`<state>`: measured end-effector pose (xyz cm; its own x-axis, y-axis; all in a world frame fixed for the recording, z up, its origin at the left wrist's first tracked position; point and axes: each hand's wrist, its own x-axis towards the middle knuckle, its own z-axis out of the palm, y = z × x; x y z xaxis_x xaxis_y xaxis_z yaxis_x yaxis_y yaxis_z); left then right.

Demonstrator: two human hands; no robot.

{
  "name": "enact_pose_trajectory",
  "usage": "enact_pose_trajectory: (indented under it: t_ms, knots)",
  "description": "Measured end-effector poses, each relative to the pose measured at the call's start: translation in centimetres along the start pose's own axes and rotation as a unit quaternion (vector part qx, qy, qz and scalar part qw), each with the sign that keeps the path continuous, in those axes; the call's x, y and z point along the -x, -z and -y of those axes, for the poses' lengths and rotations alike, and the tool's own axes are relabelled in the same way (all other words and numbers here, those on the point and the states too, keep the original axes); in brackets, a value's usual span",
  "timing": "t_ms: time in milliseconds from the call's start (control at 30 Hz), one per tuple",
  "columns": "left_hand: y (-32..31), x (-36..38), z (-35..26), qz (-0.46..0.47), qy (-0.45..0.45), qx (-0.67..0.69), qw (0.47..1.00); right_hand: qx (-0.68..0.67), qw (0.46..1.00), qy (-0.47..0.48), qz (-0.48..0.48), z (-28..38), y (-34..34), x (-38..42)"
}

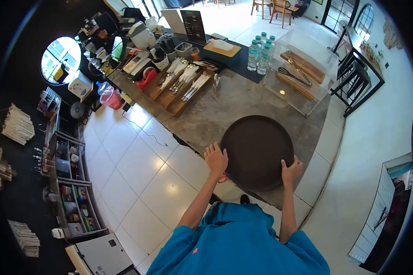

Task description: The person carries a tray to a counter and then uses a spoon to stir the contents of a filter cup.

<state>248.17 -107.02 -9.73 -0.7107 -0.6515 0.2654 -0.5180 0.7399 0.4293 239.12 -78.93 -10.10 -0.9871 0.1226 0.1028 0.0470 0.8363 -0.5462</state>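
Observation:
A large round dark brown tray (257, 151) lies at the near end of the grey counter (192, 128), its near edge by the counter's front edge. My left hand (216, 159) is on the tray's left rim, with its fingers around the edge. On the right rim is my right hand (291, 170), thumb raised over the edge and fingers curled beside it. Both hands grip the tray from opposite sides. The tray's surface carries nothing. The undersides of my fingers are hidden.
Beyond the tray stand a wooden cutlery box (176, 107), several water bottles (263, 59) and a clear display case (303, 75) with tongs and a whisk. A dark stool (355, 78) is at right. Shelves (73, 201) and a white appliance (101, 254) line the left.

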Motion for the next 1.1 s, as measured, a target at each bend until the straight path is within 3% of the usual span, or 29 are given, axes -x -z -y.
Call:
enact_pose_trajectory:
  t_ms: [67,133,200,267,333,500,533,600,667,767,833,933,1100]
  knots:
    - [1.2,-0.6,0.9,-0.001,-0.002,-0.02,1.0,-0.01,0.995,0.026,-0.091,3.1,1.6,0.1]
    - [4.0,-1.1,1.8,0.003,-0.027,0.266,0.964,-0.06,0.993,0.06,-0.086,5.6,1.6,0.4]
    - [8.7,-1.4,2.0,-0.055,-0.004,0.298,0.953,-0.29,0.946,0.134,0.059,10.3,2.1,1.3]
    - [14.5,-0.9,3.8,-0.129,-0.012,0.334,0.934,-0.314,0.921,0.212,0.091,17.7,3.7,4.5]
    - [20.3,-0.3,5.7,-0.201,0.059,0.405,0.89,-0.349,0.877,0.294,0.152,23.9,3.6,7.7]
    - [29.8,3.7,14.9,-0.358,0.078,0.387,0.847,-0.454,0.737,0.321,0.383,35.1,-0.3,17.1]
    - [31.5,4.9,16.6,-0.377,0.084,0.396,0.833,-0.45,0.723,0.337,0.402,37.1,-1.0,19.2]
    - [34.4,7.5,19.7,-0.408,0.101,0.398,0.816,-0.483,0.643,0.285,0.522,41.1,-2.0,23.5]
    - [36.6,9.6,22.2,-0.392,0.154,0.465,0.778,-0.467,0.598,0.311,0.572,44.3,-2.7,27.0]
    - [38.4,12.5,25.5,-0.418,0.158,0.43,0.785,-0.442,0.549,0.305,0.641,47.9,-4.3,31.5]
    - [38.9,13.2,26.9,-0.433,0.193,0.425,0.771,-0.409,0.465,0.35,0.703,50.1,-5.5,33.9]
    - [39.4,12.8,29.5,-0.433,0.246,0.426,0.756,-0.377,0.437,0.348,0.739,53.2,-7.6,36.6]
    - [39.9,7.7,36.3,-0.435,0.236,0.429,0.756,-0.381,0.428,0.364,0.734,59.9,-12.8,38.0]
